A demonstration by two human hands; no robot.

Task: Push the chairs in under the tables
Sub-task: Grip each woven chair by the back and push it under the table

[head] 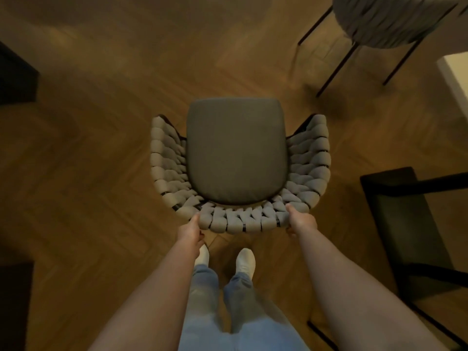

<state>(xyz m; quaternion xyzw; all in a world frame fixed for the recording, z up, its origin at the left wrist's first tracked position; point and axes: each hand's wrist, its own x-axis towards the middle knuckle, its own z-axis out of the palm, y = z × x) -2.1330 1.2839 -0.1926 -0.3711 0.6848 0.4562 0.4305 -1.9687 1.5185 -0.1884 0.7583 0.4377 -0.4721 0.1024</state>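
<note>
A chair [236, 153] with a grey seat cushion and a curved backrest of thick pale woven cord stands on the wooden floor directly in front of me, seen from above. My left hand [190, 233] grips the back rim at its left end, thumb on top. At the right end of the same rim my right hand [301, 222] grips it too, fingers curled under. No table stands in front of the chair.
A second woven chair [385, 24] on thin dark legs stands at the far right. A pale table corner [455, 79] shows at the right edge. Dark furniture [415, 224] sits to my right, and more [15, 77] lies at the left edge. My feet are just behind the chair.
</note>
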